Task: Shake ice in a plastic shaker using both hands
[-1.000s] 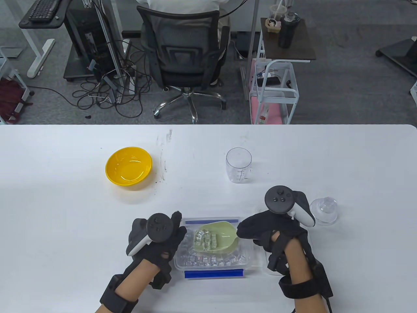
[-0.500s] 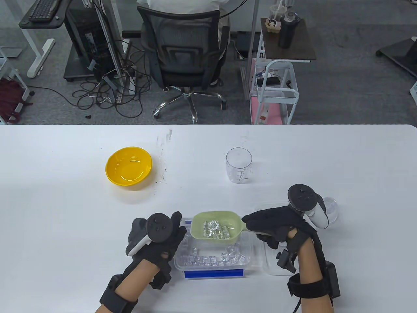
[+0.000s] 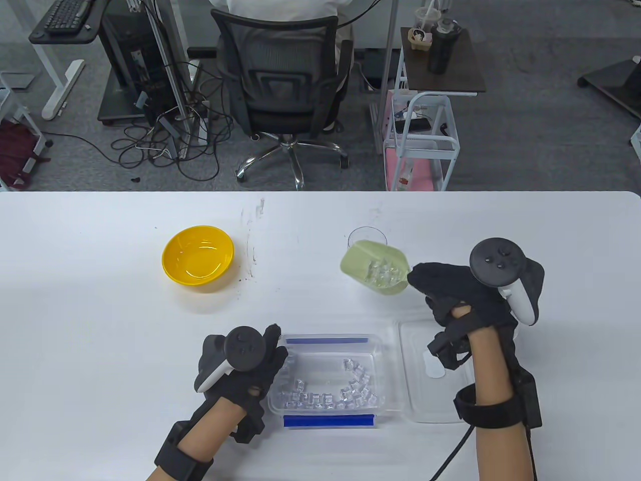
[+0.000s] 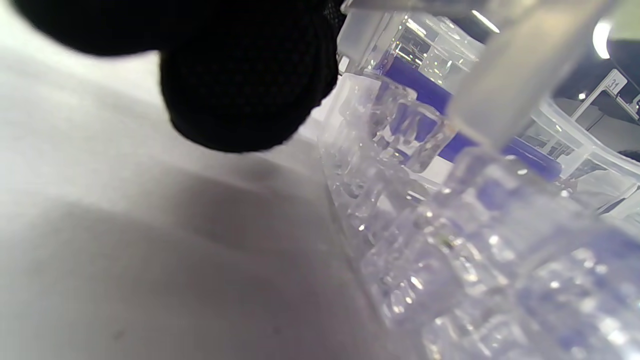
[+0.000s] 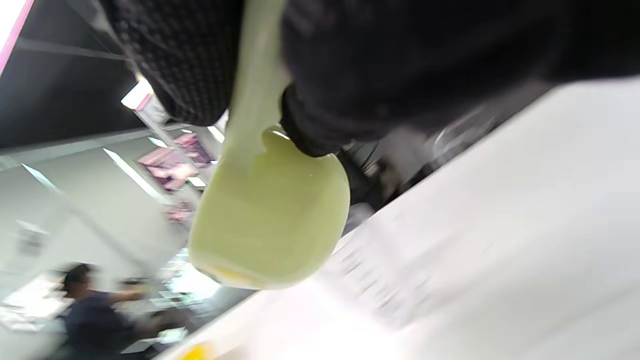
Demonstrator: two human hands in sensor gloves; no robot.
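Note:
My right hand (image 3: 426, 278) grips the handle of a pale green scoop (image 3: 374, 269) loaded with ice cubes. The scoop hangs tilted over the clear plastic shaker cup (image 3: 366, 234), hiding all but the cup's far rim. In the right wrist view the scoop (image 5: 270, 220) shows its underside, with gloved fingers (image 5: 380, 75) curled round its handle. My left hand (image 3: 260, 358) rests against the left wall of the clear ice container (image 3: 328, 343), which has several cubes (image 3: 355, 386) left in it. The left wrist view shows a fingertip (image 4: 240, 85) beside that container (image 4: 450, 250).
A yellow bowl (image 3: 198, 255) sits at the left middle of the white table (image 3: 100, 325). The container's clear lid (image 3: 435, 376) lies flat to the right of the container, under my right forearm. An office chair (image 3: 283, 85) stands beyond the far edge.
My right hand lifted the ice-filled scoop out of the container and carried it away from me to above the shaker cup. The left hand stayed put.

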